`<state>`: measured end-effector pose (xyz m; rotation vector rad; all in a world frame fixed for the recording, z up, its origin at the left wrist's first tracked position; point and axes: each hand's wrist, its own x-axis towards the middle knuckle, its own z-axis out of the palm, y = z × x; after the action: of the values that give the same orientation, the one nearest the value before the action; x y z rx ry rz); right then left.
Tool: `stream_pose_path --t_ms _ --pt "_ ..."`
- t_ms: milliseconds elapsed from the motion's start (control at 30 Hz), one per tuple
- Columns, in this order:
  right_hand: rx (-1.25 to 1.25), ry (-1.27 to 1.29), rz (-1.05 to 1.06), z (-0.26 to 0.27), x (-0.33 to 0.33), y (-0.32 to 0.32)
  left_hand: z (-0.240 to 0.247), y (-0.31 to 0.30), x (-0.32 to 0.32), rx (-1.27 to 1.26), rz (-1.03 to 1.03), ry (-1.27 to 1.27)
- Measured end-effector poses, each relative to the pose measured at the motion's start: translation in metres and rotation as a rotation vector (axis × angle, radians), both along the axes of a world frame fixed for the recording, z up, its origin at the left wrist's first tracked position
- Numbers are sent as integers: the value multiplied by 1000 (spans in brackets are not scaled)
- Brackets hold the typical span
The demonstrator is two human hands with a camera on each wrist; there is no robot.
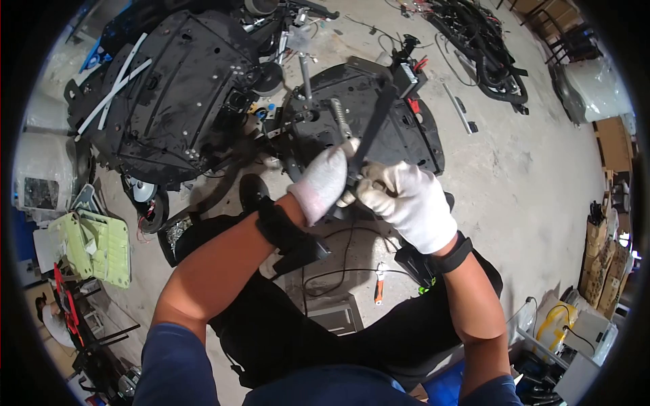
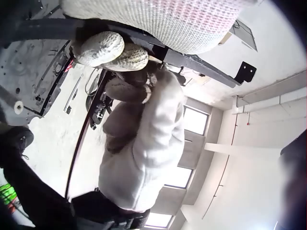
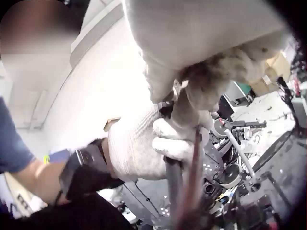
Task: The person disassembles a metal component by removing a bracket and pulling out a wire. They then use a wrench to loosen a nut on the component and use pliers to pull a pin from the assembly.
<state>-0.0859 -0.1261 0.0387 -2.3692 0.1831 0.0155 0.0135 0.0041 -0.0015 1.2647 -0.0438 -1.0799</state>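
In a white knit glove, my left hand (image 1: 319, 181) grips a long black metal bar (image 1: 376, 122) that slants up and away in the head view. The left wrist view shows a flat bracket end with holes (image 2: 247, 72) on this bar. My right hand (image 1: 412, 206), also gloved, is close beside the left, its fingers curled at the bar. Between its thumb and fingers is a small shiny piece (image 3: 178, 88), mostly hidden by the glove; I cannot tell its kind. A thin dark reddish strip (image 2: 84, 132) runs alongside the hands.
Beyond the hands lies a black panelled base (image 1: 406, 145) with a coil spring (image 1: 338, 116). A larger black base (image 1: 183, 88) lies to the left, with white strips across it. An orange-handled tool (image 1: 378, 289) lies on the floor between the legs. Black cable bundles (image 1: 487, 57) lie far right.
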Motion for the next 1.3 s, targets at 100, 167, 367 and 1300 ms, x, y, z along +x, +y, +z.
stream_pose_path --t_ms 100,167,367,1300 --pt "315 35 -100 13 -3 -3 -1 2 7 -47 -1 -101" --pt "453 -27 -117 2 -8 -8 4 3 10 -19 -47 -66" --pt "1035 199 -254 10 -9 -4 9 0 2 18 -12 -288" --pt "279 77 -146 -10 -6 -19 5 -2 8 -232 -35 129"
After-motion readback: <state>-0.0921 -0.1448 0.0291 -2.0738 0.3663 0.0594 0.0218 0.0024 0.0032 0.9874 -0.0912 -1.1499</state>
